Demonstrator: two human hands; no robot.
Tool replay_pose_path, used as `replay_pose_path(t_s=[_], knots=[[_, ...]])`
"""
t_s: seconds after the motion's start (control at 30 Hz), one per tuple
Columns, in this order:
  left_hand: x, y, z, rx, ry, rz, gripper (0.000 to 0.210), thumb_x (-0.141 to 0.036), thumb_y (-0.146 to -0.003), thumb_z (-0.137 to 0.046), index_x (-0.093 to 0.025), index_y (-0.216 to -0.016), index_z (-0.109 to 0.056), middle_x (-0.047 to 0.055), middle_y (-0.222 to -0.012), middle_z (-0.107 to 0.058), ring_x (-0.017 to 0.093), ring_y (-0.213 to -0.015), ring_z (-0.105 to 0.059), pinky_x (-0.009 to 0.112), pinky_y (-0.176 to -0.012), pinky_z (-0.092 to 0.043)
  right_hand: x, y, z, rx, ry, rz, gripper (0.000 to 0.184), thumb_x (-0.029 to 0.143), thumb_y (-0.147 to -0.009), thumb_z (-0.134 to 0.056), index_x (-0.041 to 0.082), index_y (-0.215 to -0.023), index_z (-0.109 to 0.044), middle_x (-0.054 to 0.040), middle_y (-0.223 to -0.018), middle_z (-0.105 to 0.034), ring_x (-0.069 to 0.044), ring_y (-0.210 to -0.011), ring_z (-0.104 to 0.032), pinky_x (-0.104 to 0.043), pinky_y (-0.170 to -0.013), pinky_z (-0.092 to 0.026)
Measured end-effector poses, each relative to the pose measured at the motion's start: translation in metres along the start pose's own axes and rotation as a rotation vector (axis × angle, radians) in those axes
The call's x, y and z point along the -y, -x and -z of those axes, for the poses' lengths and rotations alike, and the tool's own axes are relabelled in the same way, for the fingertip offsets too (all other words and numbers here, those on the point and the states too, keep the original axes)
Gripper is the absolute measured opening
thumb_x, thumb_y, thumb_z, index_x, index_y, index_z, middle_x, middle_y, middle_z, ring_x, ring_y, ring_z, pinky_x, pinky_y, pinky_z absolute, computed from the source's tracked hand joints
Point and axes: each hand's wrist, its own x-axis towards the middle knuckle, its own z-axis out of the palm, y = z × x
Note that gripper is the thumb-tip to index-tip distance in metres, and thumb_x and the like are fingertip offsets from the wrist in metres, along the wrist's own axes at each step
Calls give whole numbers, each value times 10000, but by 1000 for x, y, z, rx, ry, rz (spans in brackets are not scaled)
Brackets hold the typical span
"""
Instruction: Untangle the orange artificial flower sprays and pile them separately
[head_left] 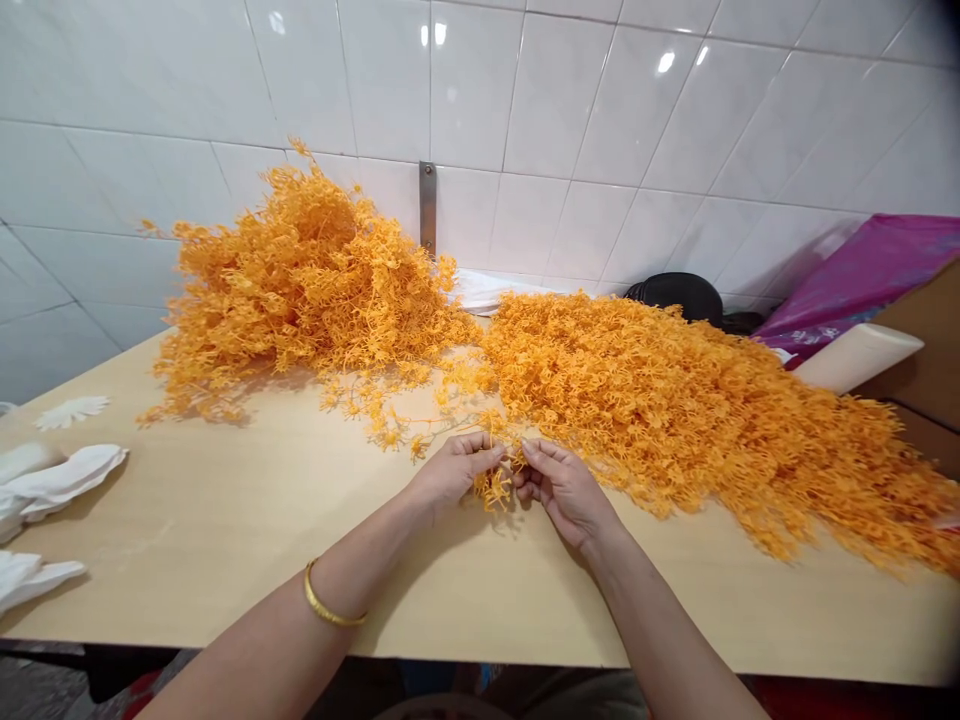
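Between my hands is an orange artificial flower sprig [493, 488], with small spidery blossoms hanging below the fingers. My left hand [455, 468] pinches it from the left, thumb against fingertips. From the right, my right hand [562, 488] closes thumb and fingers on the same sprig, close to the left fingertips. Just beyond them a thin orange stem lies on the table. A loose, tall heap of orange sprigs [300, 290] rises behind to the left. To the right spreads a long, denser pile of orange sprigs [675, 400], its near edge close to my right hand.
White cloth-like pieces [67, 485] and a white petal-shaped piece [73, 412] lie at the left of the wooden table [247, 560]. Along the tiled wall are a metal bracket [427, 210], a black round object [679, 292], a purple bag [855, 280] and a cream roll [862, 355].
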Motion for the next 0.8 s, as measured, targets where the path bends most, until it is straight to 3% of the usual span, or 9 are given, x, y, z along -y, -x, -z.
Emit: replay_pose_path(t_s=[0.27,0.47,0.57,0.7,0.8], knots=[[0,-2,-5,-157,-157,-60,170,-198,-673,-582,-138,-559,-470,-24,-447,-493,55,-380,-420,185,-416,-313,-3,4,-9,56,269,154,262,399,-680,-616,146,-661,-549,20,-576,-528,-74,-513,-455,-204,-482,-345],[1,-2,-5,-158,-189,-94,233,-256,-670,-592,-149,-537,-434,-37,-427,-460,47,-368,-398,175,-391,-284,-8,3,-11,37,375,232,253,407,-711,-577,158,-690,-537,27,-566,-504,-76,-500,-442,-209,-475,-346],[3,-1,-3,-95,-224,-33,235,-299,-693,-567,-159,-557,-436,-13,-416,-495,81,-345,-438,191,-369,-291,-7,1,-5,-108,400,297,256,415,-744,-532,172,-672,-495,36,-523,-474,-76,-460,-426,-204,-435,-337],[3,-1,2,-81,-131,-26,254,-304,-694,-579,-162,-547,-429,-15,-375,-474,88,-347,-455,202,-405,-339,3,-2,13,-477,211,449,251,435,-730,-535,201,-709,-447,49,-514,-477,-87,-468,-459,-207,-449,-374],[0,-2,5,-124,-6,-52,231,-294,-698,-587,-154,-576,-448,6,-441,-523,103,-426,-519,215,-464,-389,8,-2,20,-531,162,443,251,425,-703,-562,210,-754,-444,45,-576,-510,-91,-483,-489,-218,-462,-397]])
